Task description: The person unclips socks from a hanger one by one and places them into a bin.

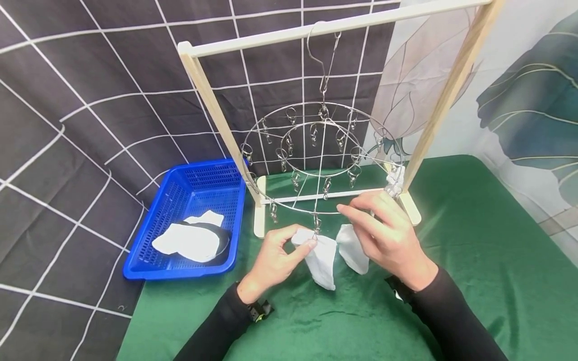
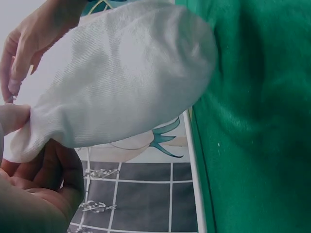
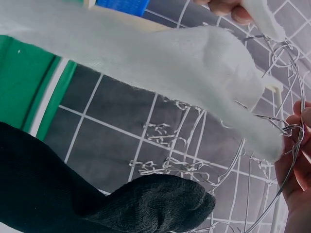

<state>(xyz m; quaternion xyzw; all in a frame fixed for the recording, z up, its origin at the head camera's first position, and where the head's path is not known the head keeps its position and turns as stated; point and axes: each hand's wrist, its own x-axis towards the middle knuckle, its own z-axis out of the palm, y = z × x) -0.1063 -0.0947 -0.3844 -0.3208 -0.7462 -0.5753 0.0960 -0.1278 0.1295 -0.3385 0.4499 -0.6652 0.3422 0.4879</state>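
Note:
My left hand (image 1: 277, 255) pinches the top edge of a white sock (image 1: 322, 263), right at a metal clip (image 1: 317, 223) on the near rim of a round wire drying hanger (image 1: 284, 200). In the left wrist view the sock (image 2: 141, 73) spreads wide from the thumb and fingers. My right hand (image 1: 388, 233) is at the hanger's rim beside it; in the right wrist view its fingers (image 3: 291, 170) curl about the wire near a clip. Close by hangs another white sock (image 1: 353, 249). A black sock (image 3: 150, 204) shows in the right wrist view, while the right hand hides it from the head view.
The hanger hangs by its hook from a white bar (image 1: 334, 27) on a wooden stand (image 1: 444, 100). A blue basket (image 1: 180, 273) with white and dark socks (image 1: 189, 242) stands at the left on green cloth (image 1: 487, 281). More clips dangle around both rings.

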